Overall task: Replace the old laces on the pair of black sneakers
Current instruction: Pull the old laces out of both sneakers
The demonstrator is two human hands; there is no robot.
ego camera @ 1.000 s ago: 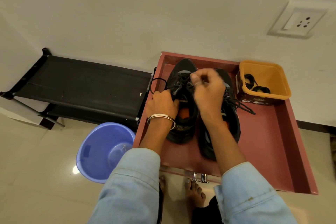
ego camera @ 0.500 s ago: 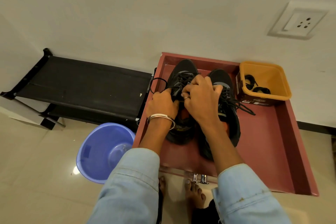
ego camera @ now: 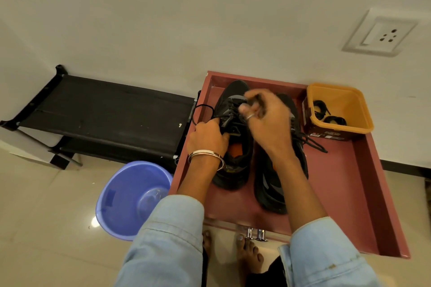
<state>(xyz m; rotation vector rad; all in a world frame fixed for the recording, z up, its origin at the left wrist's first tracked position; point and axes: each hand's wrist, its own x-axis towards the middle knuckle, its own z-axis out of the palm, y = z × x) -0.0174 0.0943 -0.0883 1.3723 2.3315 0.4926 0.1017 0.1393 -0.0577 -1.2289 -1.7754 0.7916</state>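
Two black sneakers sit side by side in the red tray, both laced, so the job looks barely begun. The left hand grips the left sneaker at its eyelets, fingers curled. The right hand, blurred, seems to pinch the old lace near the toe. The right sneaker waits untouched. Farther off, dark coils, probably new laces, lie in the yellow tub.

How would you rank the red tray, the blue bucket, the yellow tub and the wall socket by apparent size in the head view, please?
Largest to smallest, as they look:
1. red tray
2. blue bucket
3. yellow tub and wall socket: look too alike to rank.
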